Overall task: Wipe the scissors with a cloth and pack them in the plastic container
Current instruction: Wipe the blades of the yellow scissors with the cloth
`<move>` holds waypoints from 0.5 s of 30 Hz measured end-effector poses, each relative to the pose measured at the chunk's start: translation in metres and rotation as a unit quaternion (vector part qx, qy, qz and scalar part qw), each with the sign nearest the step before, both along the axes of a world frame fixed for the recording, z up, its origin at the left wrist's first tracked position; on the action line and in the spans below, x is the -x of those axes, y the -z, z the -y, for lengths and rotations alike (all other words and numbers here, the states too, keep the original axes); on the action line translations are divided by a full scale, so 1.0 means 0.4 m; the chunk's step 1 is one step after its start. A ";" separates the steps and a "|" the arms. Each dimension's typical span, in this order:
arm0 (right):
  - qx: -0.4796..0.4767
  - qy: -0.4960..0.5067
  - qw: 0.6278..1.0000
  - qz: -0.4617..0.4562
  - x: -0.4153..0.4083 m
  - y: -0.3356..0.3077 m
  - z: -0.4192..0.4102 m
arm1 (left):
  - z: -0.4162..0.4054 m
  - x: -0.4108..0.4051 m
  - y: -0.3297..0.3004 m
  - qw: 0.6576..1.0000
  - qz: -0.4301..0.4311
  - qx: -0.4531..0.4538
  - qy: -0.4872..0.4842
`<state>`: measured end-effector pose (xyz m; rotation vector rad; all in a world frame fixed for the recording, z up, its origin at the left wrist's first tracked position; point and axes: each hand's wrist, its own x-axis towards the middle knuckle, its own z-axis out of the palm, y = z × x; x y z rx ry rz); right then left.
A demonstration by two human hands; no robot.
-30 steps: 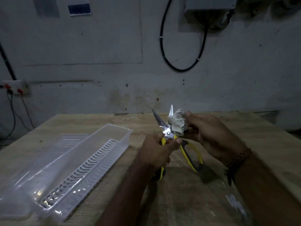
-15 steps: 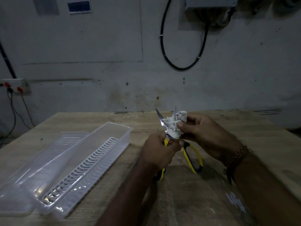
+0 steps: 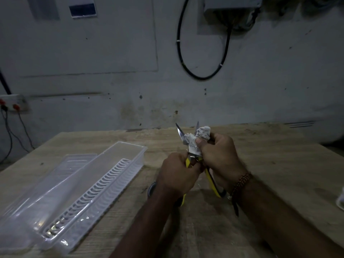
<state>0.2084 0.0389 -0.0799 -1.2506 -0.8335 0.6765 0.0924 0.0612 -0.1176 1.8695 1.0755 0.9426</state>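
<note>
While the left hand (image 3: pixel 176 175) is gripping the yellow-handled steel scissors (image 3: pixel 188 161), the right hand's (image 3: pixel 220 157) fingers are pinching a crumpled white cloth (image 3: pixel 195 144) around the open blades; wiping appears unfinished, and the clear plastic container (image 3: pixel 89 187) at nine o'clock on the desk is holding no scissors yet.

Arms: bare, no sleeves showed.
Right wrist: wore a brown beaded bracelet (image 3: pixel 241 183) with a dark hanging cord.

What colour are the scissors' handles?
Yellow with black, on the scissors; the head view shows it best.
</note>
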 end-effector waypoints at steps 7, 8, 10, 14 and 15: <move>-0.007 0.029 0.996 -0.086 -0.003 -0.030 -0.001 | 0.021 -0.016 -0.007 0.997 -0.031 -0.067 -0.004; -0.017 0.026 0.995 -0.098 -0.006 -0.035 -0.002 | 0.023 -0.017 -0.011 0.997 -0.032 -0.073 -0.004; -0.038 0.023 0.993 -0.108 -0.014 -0.046 -0.006 | 0.032 -0.019 -0.019 0.996 -0.033 -0.087 0.004; -0.152 0.061 0.976 -0.142 -0.083 -0.114 -0.037 | 0.070 -0.016 -0.019 0.997 -0.022 -0.028 0.070; -0.185 0.074 0.967 -0.158 -0.114 -0.134 -0.043 | 0.080 -0.015 -0.015 0.996 -0.018 -0.018 0.089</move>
